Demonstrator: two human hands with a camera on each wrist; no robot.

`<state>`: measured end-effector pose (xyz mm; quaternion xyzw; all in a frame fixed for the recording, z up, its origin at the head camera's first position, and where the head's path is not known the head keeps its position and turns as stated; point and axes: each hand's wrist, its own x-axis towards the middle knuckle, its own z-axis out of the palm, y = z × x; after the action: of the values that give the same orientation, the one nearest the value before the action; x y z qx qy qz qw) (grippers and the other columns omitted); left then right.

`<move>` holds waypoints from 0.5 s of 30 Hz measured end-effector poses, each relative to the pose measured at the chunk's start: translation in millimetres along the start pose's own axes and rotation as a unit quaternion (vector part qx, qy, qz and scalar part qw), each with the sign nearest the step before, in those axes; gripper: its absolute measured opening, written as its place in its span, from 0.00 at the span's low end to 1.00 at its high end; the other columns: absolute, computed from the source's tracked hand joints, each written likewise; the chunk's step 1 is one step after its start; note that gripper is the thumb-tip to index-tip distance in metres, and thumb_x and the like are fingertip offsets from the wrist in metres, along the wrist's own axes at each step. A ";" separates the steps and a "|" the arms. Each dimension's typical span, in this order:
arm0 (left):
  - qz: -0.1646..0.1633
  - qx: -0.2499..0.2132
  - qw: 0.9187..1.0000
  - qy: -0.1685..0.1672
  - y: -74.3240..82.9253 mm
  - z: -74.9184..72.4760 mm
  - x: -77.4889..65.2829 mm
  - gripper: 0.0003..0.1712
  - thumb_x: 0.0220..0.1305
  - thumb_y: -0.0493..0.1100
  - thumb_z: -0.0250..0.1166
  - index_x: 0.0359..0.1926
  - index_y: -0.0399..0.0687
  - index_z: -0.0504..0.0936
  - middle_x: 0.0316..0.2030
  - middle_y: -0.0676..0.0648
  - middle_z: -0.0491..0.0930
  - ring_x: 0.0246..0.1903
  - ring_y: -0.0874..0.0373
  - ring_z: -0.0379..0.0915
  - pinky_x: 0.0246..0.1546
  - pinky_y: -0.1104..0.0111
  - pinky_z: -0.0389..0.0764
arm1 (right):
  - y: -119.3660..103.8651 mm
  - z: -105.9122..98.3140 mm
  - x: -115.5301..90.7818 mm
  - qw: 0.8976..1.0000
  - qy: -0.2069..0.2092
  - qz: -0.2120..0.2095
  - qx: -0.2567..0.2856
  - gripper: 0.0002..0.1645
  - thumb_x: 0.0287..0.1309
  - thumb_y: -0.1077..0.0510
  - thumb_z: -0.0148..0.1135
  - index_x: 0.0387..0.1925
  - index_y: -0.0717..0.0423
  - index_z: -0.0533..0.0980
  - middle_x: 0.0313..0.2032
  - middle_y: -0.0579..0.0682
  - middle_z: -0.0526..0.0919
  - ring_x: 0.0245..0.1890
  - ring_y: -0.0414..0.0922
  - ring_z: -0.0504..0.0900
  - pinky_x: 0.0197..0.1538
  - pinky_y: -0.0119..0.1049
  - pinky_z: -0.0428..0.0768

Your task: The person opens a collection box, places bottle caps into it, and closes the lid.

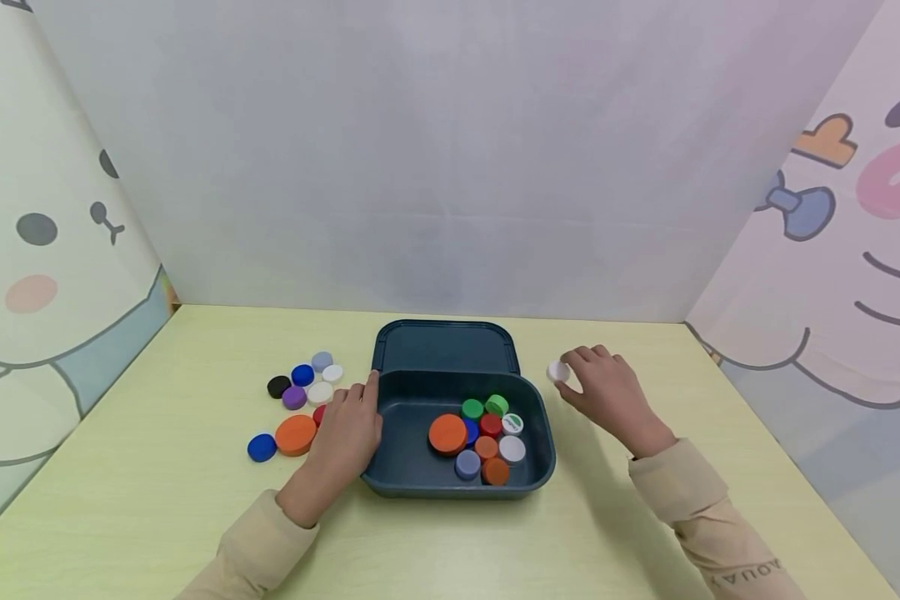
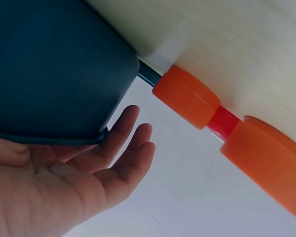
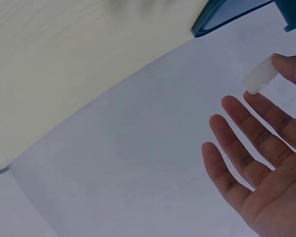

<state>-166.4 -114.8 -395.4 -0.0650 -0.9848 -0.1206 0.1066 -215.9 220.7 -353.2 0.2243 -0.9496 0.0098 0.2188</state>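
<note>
My right hand (image 1: pixel 603 392) pinches a white bottle cap (image 1: pixel 558 372) between thumb and index finger, to the right of the dark blue box (image 1: pixel 459 492). In the right wrist view the cap (image 3: pixel 260 76) is held on edge at the fingertips, the other fingers spread. Against the box's left rim rests my left hand (image 1: pixel 347 433), its fingers loosely bent; the left wrist view shows these fingers (image 2: pixel 133 165) outside the box wall, with the rim hiding part of the hand. Inside the box, mostly right, lie several caps, among them a large orange cap (image 1: pixel 447 434) and a green cap (image 1: pixel 472 409).
Behind the box lies its dark blue lid (image 1: pixel 446 346). Left of the box, several loose caps are spread on the table (image 1: pixel 157 500), including a black cap (image 1: pixel 279 387), a purple cap (image 1: pixel 294 397), an orange cap (image 1: pixel 296 436) and a blue cap (image 1: pixel 262 447).
</note>
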 end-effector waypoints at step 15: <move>0.003 -0.001 1.000 0.003 -1.2 1.9 0.7 0.34 0.60 0.42 0.59 0.65 0.37 0.60 0.51 0.37 0.73 0.48 0.43 0.69 0.47 0.55 0.76 | -59.3 0.3 11.3 0.995 -0.005 -0.095 -0.035 0.20 0.45 0.48 0.68 0.39 0.55 0.77 0.38 0.51 0.81 0.36 0.47 0.75 0.35 0.40 0.76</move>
<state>-167.6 -115.4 -397.3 -0.0674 -0.9842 -0.1217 0.1099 -199.7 162.6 -353.4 0.3059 -0.9248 -0.0449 0.2216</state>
